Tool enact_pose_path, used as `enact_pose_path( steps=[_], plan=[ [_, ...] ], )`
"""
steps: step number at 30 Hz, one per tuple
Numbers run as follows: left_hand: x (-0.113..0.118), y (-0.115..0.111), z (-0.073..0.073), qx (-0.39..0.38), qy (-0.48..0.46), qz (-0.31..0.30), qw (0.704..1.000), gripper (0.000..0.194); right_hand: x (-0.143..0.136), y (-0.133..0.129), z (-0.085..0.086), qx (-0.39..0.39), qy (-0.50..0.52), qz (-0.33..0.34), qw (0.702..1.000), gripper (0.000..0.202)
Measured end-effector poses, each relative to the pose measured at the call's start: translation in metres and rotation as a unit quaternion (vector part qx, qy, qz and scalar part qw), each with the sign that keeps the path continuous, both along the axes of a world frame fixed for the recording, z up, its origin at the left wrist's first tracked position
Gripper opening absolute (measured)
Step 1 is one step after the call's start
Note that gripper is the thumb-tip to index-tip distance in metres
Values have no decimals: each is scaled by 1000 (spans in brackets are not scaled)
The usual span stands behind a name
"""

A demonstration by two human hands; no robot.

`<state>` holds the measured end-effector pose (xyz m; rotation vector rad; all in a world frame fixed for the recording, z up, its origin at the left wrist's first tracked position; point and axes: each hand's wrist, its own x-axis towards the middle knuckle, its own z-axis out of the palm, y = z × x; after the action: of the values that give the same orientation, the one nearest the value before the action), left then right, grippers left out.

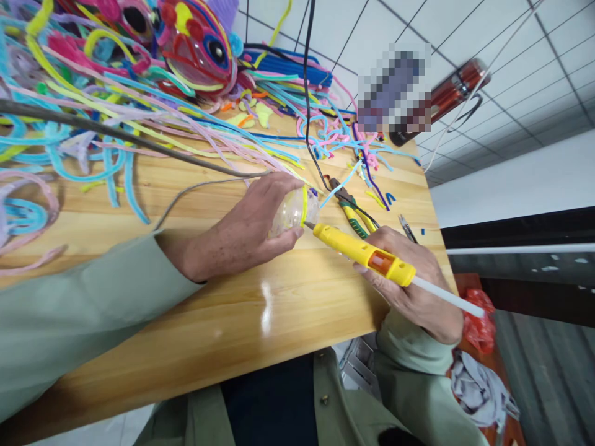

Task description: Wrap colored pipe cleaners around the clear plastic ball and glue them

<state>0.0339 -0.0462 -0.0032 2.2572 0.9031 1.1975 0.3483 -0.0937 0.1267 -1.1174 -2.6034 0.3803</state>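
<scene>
My left hand (246, 223) is closed around a small clear plastic bottle (289, 210), lying on its side above the wooden table. A yellow pipe cleaner (305, 204) rings the bottle, and a purple bit (313, 192) shows at its end. In my right hand (418, 291) is a yellow hot glue gun (351, 246), a white glue stick (449, 296) jutting from its back. The nozzle (308, 225) points at the yellow ring and appears to touch it or come very close. Beyond the gun lie pliers (351, 210) with green and yellow handles.
Pipe cleaners (176, 127) in many colours heap across the table's (223, 316) far left, beside a decorated fish-like figure (199, 49). Black cords (307, 80) cross the work area. A red thermos (446, 93) stands at the back right; tweezers (408, 228) lie near the right edge.
</scene>
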Motion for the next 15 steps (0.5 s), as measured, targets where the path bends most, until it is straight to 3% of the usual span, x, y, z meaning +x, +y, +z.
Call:
enact_pose_path(
  steps=[8,15],
  plan=[
    [0,0,0,4,-5,-1,1000,64,-2,0,3,-15,7,-4,1000,7],
    [0,0,2,-21,-1,0,1000,66,0,-1,2,-20,-1,-19,1000,16]
  ],
)
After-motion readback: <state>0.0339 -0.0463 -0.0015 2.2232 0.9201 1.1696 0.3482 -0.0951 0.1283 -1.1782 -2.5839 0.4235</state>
